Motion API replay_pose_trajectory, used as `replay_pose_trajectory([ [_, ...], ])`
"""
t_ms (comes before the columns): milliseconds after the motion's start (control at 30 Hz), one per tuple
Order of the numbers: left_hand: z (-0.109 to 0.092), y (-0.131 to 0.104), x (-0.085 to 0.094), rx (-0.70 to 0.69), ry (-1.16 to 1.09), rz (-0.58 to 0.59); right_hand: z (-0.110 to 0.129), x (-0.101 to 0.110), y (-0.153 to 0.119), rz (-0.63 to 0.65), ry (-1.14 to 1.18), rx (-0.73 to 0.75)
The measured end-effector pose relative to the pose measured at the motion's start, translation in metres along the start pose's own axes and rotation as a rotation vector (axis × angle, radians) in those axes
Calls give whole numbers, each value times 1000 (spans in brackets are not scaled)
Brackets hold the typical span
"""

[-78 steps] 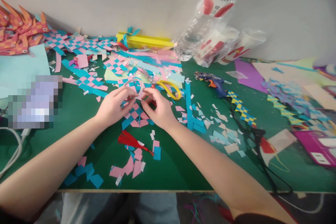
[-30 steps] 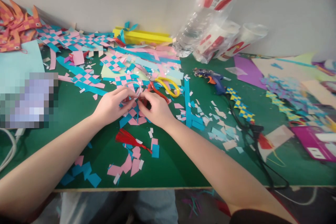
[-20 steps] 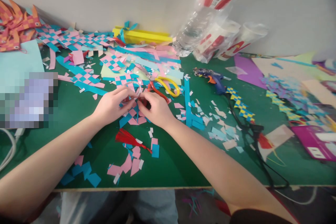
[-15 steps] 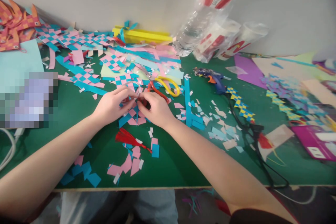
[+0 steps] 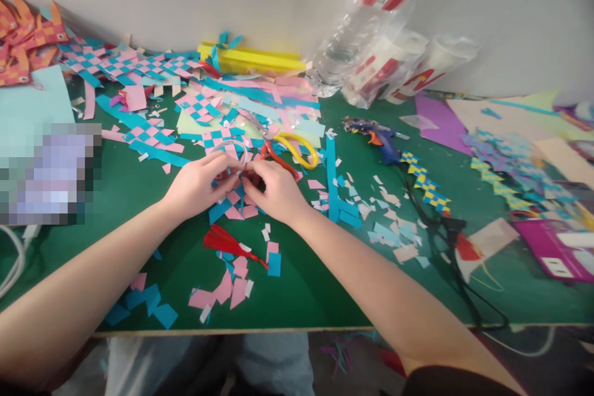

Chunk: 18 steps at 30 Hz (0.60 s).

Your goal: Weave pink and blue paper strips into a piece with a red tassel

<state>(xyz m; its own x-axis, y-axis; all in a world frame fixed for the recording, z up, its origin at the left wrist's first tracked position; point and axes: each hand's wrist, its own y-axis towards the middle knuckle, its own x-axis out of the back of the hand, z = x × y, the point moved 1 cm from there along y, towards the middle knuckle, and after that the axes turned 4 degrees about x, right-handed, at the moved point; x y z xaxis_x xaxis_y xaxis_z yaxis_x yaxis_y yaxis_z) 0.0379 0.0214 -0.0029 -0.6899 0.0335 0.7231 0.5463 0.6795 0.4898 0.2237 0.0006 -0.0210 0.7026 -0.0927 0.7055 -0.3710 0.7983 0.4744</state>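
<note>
My left hand [image 5: 199, 184] and my right hand [image 5: 277, 190] meet above a woven pink-and-blue paper piece [image 5: 228, 205], fingertips pinched close together. What they pinch is too small and hidden to make out. A thin pale ring [image 5: 237, 145] rises from behind the left fingers; whether it is gripped I cannot tell. Just beyond the right hand lie scissors [image 5: 297, 150] with one yellow and one red handle. A red tassel [image 5: 227, 241] rests on the green table [image 5: 320, 297] nearer me, among pink and blue paper scraps [image 5: 237, 291].
Woven pink-and-blue pieces [image 5: 134, 68] and orange paper fish [image 5: 32, 40] lie at the back left. A glue gun [image 5: 383, 142] with a black cable is on the right. Wrapped paper cups [image 5: 385, 68] and a plastic bottle [image 5: 336, 52] stand behind. A blurred-out device [image 5: 55, 176] lies left.
The view has shifted very slightly. Both hands stay pinched together in the same place, and the objects on the table lie as before.
</note>
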Motion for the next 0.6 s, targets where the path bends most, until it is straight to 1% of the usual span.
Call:
replay_pose_trajectory([
  [600, 2, -1, -2, 26, -6, 20, 0, 0, -1, -4, -27, 10],
])
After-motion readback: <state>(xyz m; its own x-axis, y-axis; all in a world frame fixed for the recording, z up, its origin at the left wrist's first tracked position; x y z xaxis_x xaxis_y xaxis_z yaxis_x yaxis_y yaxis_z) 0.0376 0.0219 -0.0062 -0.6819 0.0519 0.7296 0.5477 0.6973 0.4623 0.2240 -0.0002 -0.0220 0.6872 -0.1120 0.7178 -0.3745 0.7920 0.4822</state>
